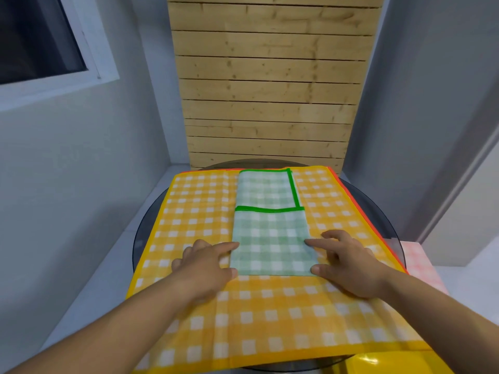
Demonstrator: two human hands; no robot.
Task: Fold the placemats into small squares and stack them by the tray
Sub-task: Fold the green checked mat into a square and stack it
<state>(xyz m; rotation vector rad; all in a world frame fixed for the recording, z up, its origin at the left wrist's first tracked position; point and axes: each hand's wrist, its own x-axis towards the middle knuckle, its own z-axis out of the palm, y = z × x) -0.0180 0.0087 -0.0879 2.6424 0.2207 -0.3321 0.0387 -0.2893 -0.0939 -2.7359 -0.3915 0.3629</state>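
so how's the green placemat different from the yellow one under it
The green placemat is folded into a narrow strip; the yellow placemat lies spread open. The green one has a green border and sits on top; the yellow one has a yellow border and lies underneath. Both are checked with white.

The folded placemat (270, 238) lies between my left hand (205, 268) and right hand (351, 265), touching my fingertips (234, 245). Beneath lies the spread placemat (194, 206).

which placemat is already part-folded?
The green checked placemat: folded to a narrow strip, lying on the yellow checked placemat, which is spread flat. The pink checked placemat at the right is mostly out of view.
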